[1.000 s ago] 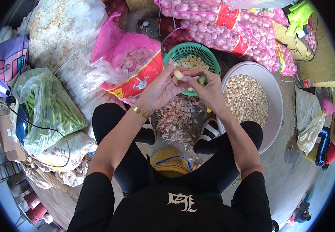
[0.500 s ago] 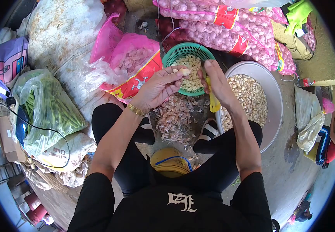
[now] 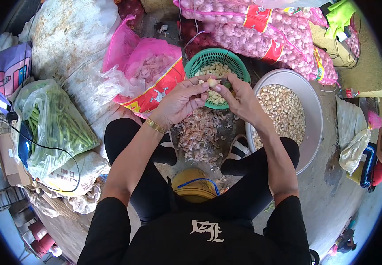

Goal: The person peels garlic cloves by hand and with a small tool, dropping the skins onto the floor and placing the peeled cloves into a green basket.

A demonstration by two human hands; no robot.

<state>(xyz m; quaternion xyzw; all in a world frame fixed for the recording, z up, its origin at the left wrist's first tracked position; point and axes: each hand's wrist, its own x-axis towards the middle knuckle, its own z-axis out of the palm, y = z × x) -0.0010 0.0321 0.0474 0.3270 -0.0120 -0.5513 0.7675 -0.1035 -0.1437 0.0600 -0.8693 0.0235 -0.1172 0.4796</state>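
Left hand [image 3: 186,99] pinching a garlic clove [image 3: 212,82] inside the green basket's [image 3: 242,70] rim outline, white tub [image 3: 313,145] edge rightward.

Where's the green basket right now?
Head view, upper centre: the green basket sits between the open pink bag on its left and the pale tub on its right, just beyond the peel pile.

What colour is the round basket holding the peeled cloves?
Green basket, seen best in the head view.
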